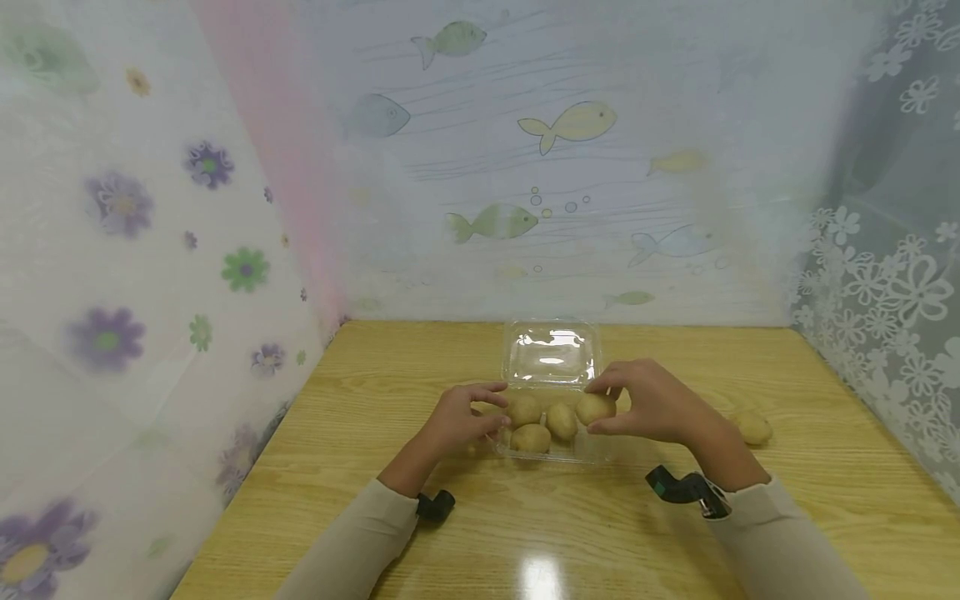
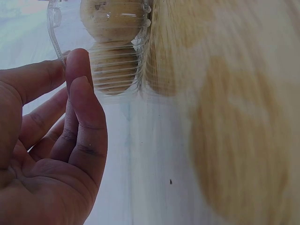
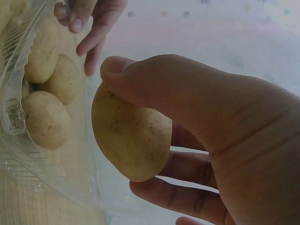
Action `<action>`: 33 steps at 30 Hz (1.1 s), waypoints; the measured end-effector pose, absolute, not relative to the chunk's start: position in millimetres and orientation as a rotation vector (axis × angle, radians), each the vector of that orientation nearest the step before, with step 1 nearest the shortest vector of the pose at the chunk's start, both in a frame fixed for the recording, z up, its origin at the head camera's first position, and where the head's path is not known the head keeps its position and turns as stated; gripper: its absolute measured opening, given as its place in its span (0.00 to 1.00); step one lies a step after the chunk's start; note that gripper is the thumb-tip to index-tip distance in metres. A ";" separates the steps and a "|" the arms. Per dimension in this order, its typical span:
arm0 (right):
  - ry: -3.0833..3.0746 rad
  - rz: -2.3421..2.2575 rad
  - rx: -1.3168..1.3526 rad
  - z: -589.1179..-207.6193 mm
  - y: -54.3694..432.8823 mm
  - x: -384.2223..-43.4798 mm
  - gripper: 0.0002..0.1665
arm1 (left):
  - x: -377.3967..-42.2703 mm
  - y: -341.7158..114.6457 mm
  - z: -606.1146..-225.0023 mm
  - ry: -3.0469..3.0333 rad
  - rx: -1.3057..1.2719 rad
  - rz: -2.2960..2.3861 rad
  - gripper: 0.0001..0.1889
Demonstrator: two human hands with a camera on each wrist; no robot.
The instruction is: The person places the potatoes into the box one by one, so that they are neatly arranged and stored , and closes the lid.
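A clear plastic clamshell container (image 1: pixel 555 457) lies with its lid (image 1: pixel 551 354) folded back toward the wall. Inside it are three potatoes, among them one potato (image 1: pixel 531 438) at the front and another (image 3: pixel 47 119) in the right wrist view. My left hand (image 1: pixel 459 419) pinches the container's left rim between thumb and fingers. In my right hand (image 1: pixel 660 404) a potato (image 3: pixel 131 133) is held between thumb and fingertips, over the container's right end, beside the other potatoes. The left wrist view shows potatoes (image 2: pixel 112 68) through the ribbed wall.
One more potato (image 1: pixel 752 427) lies on the wooden table (image 1: pixel 585 533), to the right beyond my right wrist. A wall sheet with fish pictures (image 1: pixel 480 167) stands behind the table, and flowered sheets (image 1: pixel 150 317) flank both sides.
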State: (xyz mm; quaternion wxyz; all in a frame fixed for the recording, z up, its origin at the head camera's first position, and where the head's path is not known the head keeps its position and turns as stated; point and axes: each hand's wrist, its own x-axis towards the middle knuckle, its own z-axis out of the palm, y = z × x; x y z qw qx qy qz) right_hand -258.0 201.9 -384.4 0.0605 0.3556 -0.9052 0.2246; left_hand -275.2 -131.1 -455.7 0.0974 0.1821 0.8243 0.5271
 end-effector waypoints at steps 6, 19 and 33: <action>-2.739 0.689 1.082 -384.6 200.6 -258.3 0.25 | -276.3 -131.8 -456.1 2.437 0.541 1.564 0.14; -2.728 0.686 1.093 -386.3 197.9 -257.5 0.24 | -275.0 -132.2 -455.3 2.438 0.564 1.564 0.14; -2.681 0.642 1.141 -390.8 193.8 -258.5 0.23 | -274.4 -131.6 -454.9 2.445 0.567 1.559 0.14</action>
